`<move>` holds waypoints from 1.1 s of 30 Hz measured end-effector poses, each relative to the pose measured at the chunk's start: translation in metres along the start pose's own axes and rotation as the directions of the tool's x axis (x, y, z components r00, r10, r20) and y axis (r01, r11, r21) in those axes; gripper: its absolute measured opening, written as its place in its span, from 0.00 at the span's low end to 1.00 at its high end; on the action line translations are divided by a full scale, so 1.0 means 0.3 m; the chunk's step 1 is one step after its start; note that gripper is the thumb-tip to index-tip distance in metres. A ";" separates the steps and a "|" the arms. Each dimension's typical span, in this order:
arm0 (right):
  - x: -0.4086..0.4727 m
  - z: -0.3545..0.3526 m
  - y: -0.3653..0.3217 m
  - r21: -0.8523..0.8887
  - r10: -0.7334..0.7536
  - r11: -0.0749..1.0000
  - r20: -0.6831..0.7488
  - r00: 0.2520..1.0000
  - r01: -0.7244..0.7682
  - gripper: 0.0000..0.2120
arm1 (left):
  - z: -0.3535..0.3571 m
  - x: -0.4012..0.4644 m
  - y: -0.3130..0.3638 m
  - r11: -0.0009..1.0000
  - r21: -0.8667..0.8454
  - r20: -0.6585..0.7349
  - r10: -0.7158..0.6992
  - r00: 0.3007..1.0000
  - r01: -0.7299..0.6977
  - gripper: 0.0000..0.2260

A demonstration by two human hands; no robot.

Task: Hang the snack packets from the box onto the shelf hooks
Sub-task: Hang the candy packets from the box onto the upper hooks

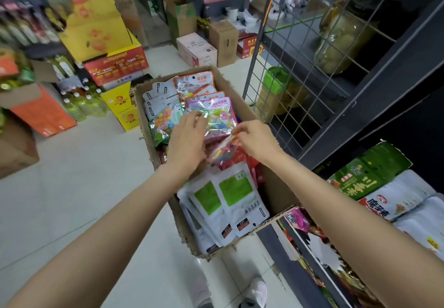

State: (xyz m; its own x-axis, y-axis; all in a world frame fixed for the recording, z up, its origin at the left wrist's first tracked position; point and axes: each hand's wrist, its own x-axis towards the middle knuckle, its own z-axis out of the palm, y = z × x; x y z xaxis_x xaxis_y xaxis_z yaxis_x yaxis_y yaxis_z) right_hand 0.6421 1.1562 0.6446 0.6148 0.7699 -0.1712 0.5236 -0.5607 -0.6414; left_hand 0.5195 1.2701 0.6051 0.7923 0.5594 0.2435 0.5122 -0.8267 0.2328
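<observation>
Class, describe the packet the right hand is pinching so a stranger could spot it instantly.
Find the open cardboard box on the floor beside the wire-grid rack. At its middle, the right hand pinches a clear packet of red sweets; unlike the white, green-panelled packets nearer the viewer, it is see-through.

Colourful snack packets [211, 115] heaped in cardboard box [141, 106].
</observation>
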 end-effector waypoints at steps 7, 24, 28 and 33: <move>0.059 0.028 -0.015 -0.236 -0.117 0.968 -0.109 0.987 0.088 0.10 | 0.016 0.069 -0.151 0.946 -0.070 0.288 -0.286 0.914 0.318 0.31; -0.020 -0.204 -0.072 0.076 -0.124 0.985 -0.307 0.944 0.155 0.06 | -0.262 0.153 0.017 0.979 -0.200 -0.216 -0.074 0.974 0.030 0.22; -0.152 -0.366 -0.121 0.081 -0.142 0.978 -0.415 0.899 0.192 0.06 | -0.348 0.179 0.165 0.939 -0.342 -0.251 -0.043 0.967 -0.046 0.18; -0.408 -0.608 -0.119 0.086 -0.126 0.969 -0.634 0.763 0.231 0.06 | -0.501 0.172 0.456 0.835 -0.440 -0.342 0.185 0.921 -0.331 0.10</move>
State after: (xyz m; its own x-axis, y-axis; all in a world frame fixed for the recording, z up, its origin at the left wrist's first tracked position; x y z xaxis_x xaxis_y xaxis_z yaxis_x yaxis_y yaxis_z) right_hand 0.6557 1.0263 0.8249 0.7773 0.4651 0.4237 0.5986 -0.3395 -0.7256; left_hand 0.5805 1.1947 0.7910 0.7112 0.3826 0.5898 0.0191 -0.8492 0.5278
